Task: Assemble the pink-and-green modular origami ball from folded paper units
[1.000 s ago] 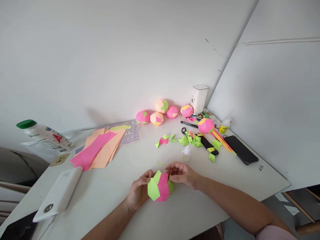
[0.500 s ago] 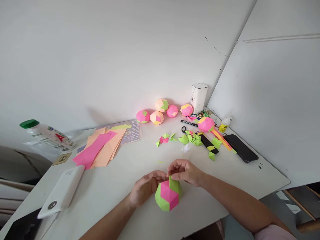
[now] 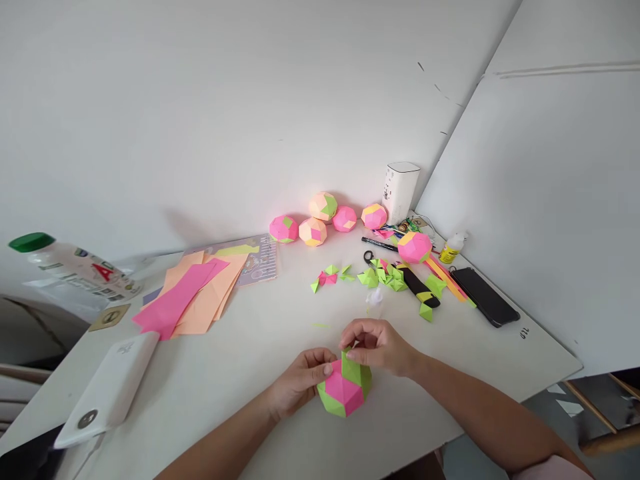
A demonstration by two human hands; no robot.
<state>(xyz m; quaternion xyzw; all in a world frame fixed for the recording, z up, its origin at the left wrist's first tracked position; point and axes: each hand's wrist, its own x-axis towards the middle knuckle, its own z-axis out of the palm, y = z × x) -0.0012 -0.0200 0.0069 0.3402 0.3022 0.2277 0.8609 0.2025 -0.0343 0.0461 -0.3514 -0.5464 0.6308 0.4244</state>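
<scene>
A partly built folded-paper ball (image 3: 344, 391) in green and pink sits low in front of me, its upper edge open. My left hand (image 3: 300, 380) grips its left side, thumb on the pink face and fingers behind. At the top, my right hand (image 3: 376, 347) pinches a green flap of the ball between thumb and fingers. Beyond my hands lie folded green paper pieces (image 3: 395, 279) and a few pink and green ones (image 3: 327, 279). A small white-capped thing (image 3: 374, 297), blurred, stands just past my right hand.
Several finished paper balls (image 3: 313, 232) rest by the wall near a white box (image 3: 401, 193). To the right are a utility knife (image 3: 419, 285), a phone (image 3: 484, 297) and a glue bottle (image 3: 453, 249). Leftward lie paper sheets (image 3: 183, 300), a white power bank (image 3: 110, 390) and a green-capped bottle (image 3: 75, 267).
My left thumb has come over onto the pink face, closing on the ball's left side. The ball and both hands have shifted slightly right in view, and the camera has turned a little.
</scene>
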